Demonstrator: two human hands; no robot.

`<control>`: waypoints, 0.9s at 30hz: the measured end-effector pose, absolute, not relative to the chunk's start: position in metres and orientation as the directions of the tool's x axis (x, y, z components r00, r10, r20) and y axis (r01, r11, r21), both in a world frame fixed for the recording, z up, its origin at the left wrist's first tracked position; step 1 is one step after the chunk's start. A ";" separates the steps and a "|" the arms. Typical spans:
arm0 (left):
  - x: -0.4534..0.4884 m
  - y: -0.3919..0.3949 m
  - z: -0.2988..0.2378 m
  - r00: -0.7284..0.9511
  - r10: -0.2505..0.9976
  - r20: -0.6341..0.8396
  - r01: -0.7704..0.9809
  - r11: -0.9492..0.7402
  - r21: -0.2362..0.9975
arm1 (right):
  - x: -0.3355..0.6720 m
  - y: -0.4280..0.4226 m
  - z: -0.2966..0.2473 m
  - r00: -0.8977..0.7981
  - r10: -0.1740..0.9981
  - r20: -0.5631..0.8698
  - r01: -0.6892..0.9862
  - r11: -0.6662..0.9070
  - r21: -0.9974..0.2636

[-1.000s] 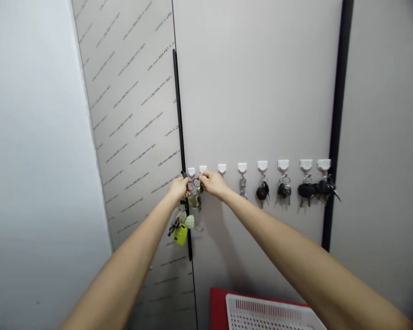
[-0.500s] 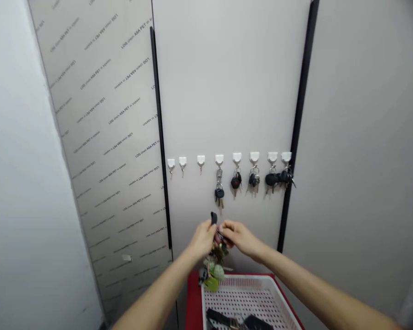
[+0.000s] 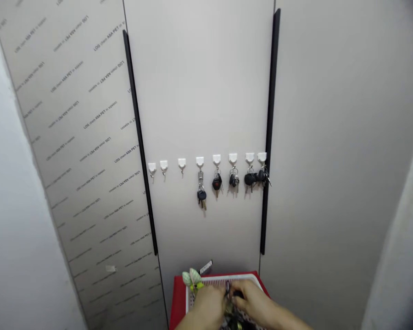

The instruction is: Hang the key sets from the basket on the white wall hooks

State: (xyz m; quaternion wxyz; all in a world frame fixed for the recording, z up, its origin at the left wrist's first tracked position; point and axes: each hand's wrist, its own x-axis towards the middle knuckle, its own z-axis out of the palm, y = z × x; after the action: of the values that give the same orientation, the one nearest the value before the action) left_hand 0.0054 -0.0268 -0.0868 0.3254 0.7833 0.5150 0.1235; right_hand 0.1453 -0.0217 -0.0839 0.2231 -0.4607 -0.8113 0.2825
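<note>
Both of my hands are low, over the white plastic basket (image 3: 188, 303). My left hand (image 3: 208, 305) is closed, its back to me and its fingertips mostly hidden. Close beside it, my right hand (image 3: 253, 300) curls its fingers round the black part of a bunch of keys (image 3: 238, 294). Metal and dark bits show between the two hands, partly blurred. Green and pale leaves (image 3: 192, 277) stick out at the basket's back left corner, beside my left hand. Below my hands, the dark contents of the basket are largely covered.
A row of white hooks (image 3: 200, 161) is fixed to the pale panel. Several hooks on the right carry keys, among them a bunch with a black head (image 3: 201, 195); the three left hooks (image 3: 164, 165) hold nothing. Dark vertical handles (image 3: 271, 128) flank the panel. A red surface (image 3: 179, 298) lies under the basket.
My hands have moved down from in front of the panel to over the basket, with the bunch of keys. The view has shifted right, so the hooks appear further left.
</note>
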 end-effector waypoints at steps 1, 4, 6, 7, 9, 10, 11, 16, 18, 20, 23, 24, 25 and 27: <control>0.006 -0.027 -0.089 0.412 0.895 -0.169 0.788 -0.256 0.560 | 0.147 -0.023 -0.090 -0.470 0.878 0.090 0.638 0.408 -0.652; 0.007 -0.030 -0.096 0.355 0.919 -0.169 0.892 -0.280 0.354 | 0.151 -0.025 -0.106 -0.442 0.894 0.069 0.684 0.386 -0.619; 0.005 -0.033 -0.097 0.349 0.913 -0.210 0.910 -0.276 0.309 | 0.153 -0.025 -0.111 -0.425 0.904 0.039 0.710 0.360 -0.606; 0.003 -0.035 -0.096 0.342 0.913 -0.223 0.915 -0.269 0.300 | 0.153 -0.024 -0.110 -0.430 0.903 0.013 0.715 0.349 -0.605; -0.002 -0.034 -0.089 0.357 0.915 -0.188 0.896 -0.278 0.347 | 0.155 -0.018 -0.096 -0.450 0.893 0.009 0.699 0.359 -0.619; -0.005 -0.032 -0.081 0.369 0.921 -0.125 0.868 -0.294 0.400 | 0.155 -0.013 -0.082 -0.446 0.894 0.052 0.678 0.375 -0.632; -0.007 -0.028 -0.071 0.364 0.931 -0.031 0.832 -0.310 0.461 | 0.156 -0.007 -0.064 -0.415 0.899 0.139 0.655 0.401 -0.641; -0.010 0.017 0.015 -0.053 0.915 0.399 0.649 -0.272 0.710 | 0.156 0.034 0.049 0.143 0.774 0.617 0.592 0.432 -0.680; -0.006 0.036 0.050 -0.230 0.856 0.463 0.607 -0.246 0.756 | 0.153 0.049 0.080 0.267 0.675 0.688 0.603 0.439 -0.666; 0.000 0.051 0.074 -0.328 0.808 0.490 0.594 -0.227 0.772 | 0.147 0.060 0.097 0.316 0.618 0.720 0.639 0.422 -0.643; 0.010 0.062 0.090 -0.356 0.820 0.448 0.580 -0.182 0.794 | 0.140 0.071 0.103 0.349 0.607 0.714 0.682 0.358 -0.638; 0.013 0.064 0.091 -0.348 0.838 0.421 0.575 -0.164 0.802 | 0.139 0.072 0.104 0.357 0.620 0.698 0.686 0.334 -0.647; 0.015 0.065 0.092 -0.334 0.852 0.403 0.570 -0.157 0.806 | 0.140 0.073 0.104 0.355 0.640 0.682 0.685 0.318 -0.655; 0.015 0.067 0.093 -0.296 0.868 0.398 0.559 -0.180 0.809 | 0.143 0.071 0.106 0.334 0.676 0.657 0.686 0.304 -0.661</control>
State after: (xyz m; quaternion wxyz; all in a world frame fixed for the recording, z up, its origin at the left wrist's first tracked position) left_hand 0.0152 0.0666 0.0931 0.1511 0.5736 0.6222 0.5109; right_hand 0.1431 0.0714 0.1061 0.5647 -0.5900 -0.5770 -0.0045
